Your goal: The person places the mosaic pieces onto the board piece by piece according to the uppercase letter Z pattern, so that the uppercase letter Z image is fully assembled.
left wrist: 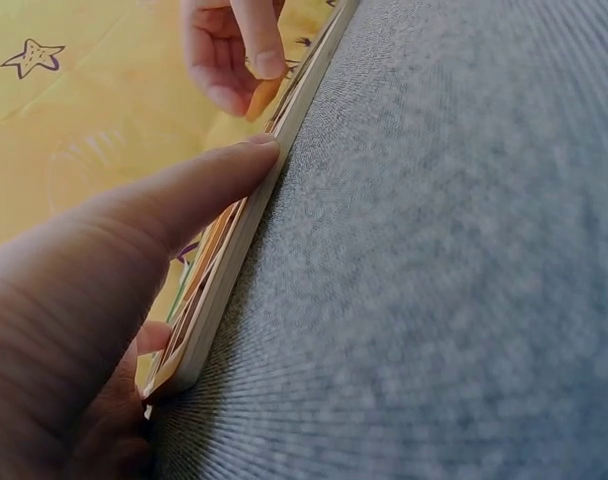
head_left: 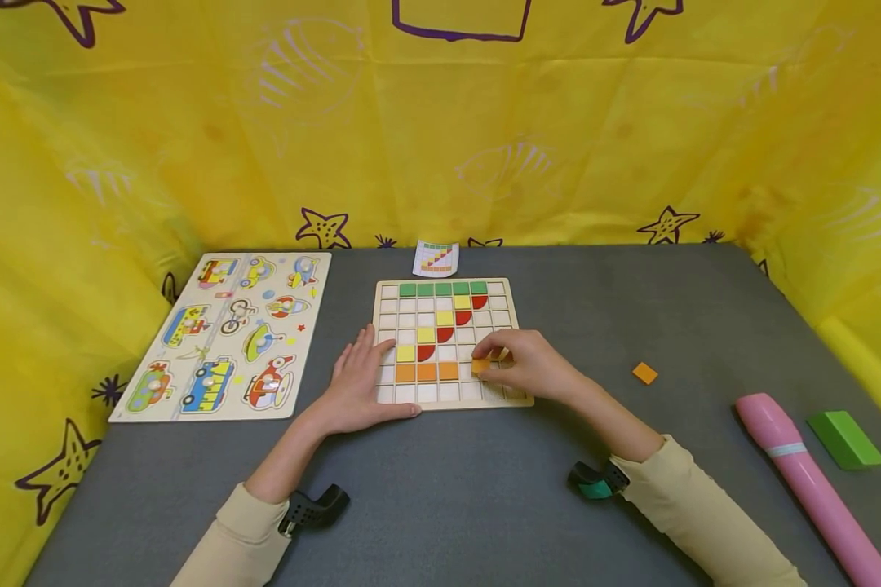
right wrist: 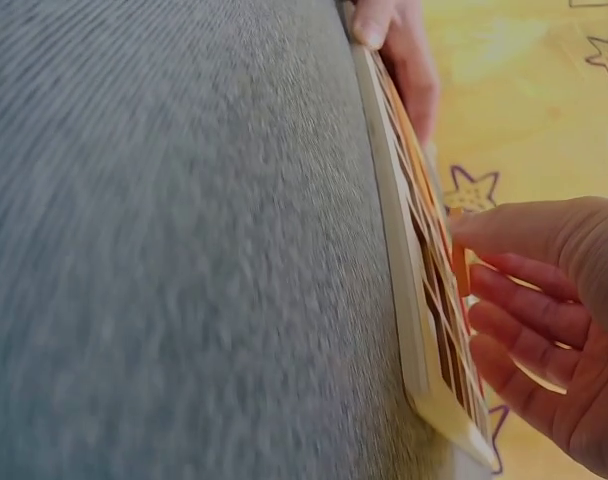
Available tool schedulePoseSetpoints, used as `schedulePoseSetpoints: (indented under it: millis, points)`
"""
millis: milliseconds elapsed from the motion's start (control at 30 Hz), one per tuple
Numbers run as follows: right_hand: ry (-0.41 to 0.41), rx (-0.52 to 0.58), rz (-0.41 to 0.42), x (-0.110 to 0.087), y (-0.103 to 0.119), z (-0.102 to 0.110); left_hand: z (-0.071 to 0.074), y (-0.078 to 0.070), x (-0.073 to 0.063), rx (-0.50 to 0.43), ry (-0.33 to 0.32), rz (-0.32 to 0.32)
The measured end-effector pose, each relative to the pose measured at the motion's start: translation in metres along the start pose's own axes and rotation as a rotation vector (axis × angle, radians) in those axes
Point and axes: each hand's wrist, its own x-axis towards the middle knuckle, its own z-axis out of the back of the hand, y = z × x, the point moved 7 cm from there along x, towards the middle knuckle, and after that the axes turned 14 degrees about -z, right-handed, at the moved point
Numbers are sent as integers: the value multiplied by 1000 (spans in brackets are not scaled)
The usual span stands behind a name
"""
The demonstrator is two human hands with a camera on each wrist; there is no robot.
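A wooden grid board lies on the table, holding green, yellow, red and orange tiles in some of its cells. My left hand rests at the board's left side, fingers spread straight, its thumb along the front edge. Between thumb and fingers my right hand pinches an orange square tile, over the row that has three orange tiles set in it. In the right wrist view the pinched tile stands tilted at the board's surface. Whether it touches the cell's bottom I cannot tell.
One loose orange tile lies right of the board. A small pattern card sits behind it. At left is a vehicle puzzle board; at right, a pink microphone-shaped object and a green block. A yellow curtain hangs behind.
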Motion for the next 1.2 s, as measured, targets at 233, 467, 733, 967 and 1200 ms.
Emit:
schedulePoseSetpoints:
  millis: [233, 467, 733, 967, 1200]
  points:
    - [-2, -39, 42, 5, 7, -10, 0, -1, 0, -7, 6, 6]
    - [1, -49, 38, 6, 8, -13, -1, 0, 0, -14, 9, 4]
    - [1, -34, 37, 6, 8, -15, -1, 2, -1, -8, 1, -2]
    - [-27, -13, 32, 1, 2, -7, 0, 0, -2, -2, -6, -11]
    - [-57, -1, -27, -16, -19, 13, -1, 1, -1, 10, -11, -21]
